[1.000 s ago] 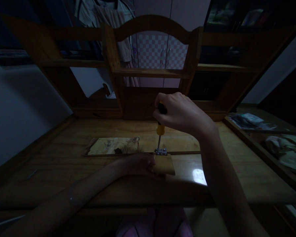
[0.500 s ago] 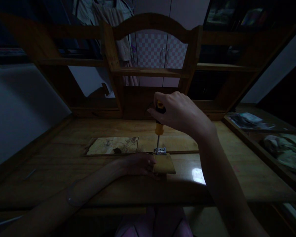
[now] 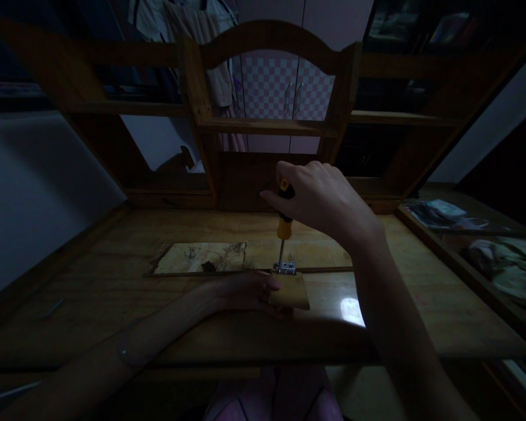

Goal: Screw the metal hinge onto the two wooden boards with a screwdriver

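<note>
My right hand (image 3: 313,193) is wrapped round the yellow and black handle of a screwdriver (image 3: 284,225), which stands nearly upright. Its shaft runs down to a small silver metal hinge (image 3: 284,268). The hinge lies at the far edge of a small wooden block (image 3: 291,291) on the desk. Beside the block's left side, my left hand (image 3: 252,290) grips it, thumb on top and the other fingers partly hidden. Whether a screw sits under the screwdriver tip is too small to tell.
A worn, peeled strip (image 3: 199,258) crosses the wooden desktop (image 3: 114,292) behind my left hand. A wooden shelf unit (image 3: 267,126) rises at the back. A thin metal object (image 3: 54,308) lies at the left. Cloth (image 3: 508,266) and plastic packets (image 3: 442,210) fill the right side.
My right hand has turned slightly on the screwdriver handle and shifted a little right. The wooden block and my left hand have moved very slightly.
</note>
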`<state>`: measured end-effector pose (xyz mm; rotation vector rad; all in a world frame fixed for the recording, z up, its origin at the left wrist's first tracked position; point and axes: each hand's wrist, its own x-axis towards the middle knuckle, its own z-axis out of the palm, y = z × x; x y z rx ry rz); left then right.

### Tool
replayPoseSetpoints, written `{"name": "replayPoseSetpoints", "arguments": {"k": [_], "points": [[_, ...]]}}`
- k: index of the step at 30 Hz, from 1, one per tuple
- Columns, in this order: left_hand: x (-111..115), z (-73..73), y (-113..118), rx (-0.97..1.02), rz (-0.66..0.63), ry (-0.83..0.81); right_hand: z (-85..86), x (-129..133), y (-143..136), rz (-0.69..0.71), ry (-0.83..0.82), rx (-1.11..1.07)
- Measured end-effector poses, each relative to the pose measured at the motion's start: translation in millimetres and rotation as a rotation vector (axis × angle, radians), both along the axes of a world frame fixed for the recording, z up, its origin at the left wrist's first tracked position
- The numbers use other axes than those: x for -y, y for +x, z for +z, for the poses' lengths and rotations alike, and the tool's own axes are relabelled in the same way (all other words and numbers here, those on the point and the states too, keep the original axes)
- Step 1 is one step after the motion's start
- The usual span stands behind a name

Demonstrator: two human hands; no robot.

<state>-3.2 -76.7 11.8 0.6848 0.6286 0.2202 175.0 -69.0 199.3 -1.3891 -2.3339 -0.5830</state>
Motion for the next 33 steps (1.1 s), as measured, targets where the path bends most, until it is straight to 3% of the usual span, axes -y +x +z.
{"name": "replayPoseSetpoints", "arguments": {"k": [12,33], "points": [[0.2,-2.1,-1.7,0.052,-0.087,0.113,0.2,0.6,-1.2,0.007,-0.016,-0.007],[0.2,-2.9,-4.3,0.035,-0.079,0.119,8.1,4.3,3.6,0.088,-0.068,-0.033]]}}
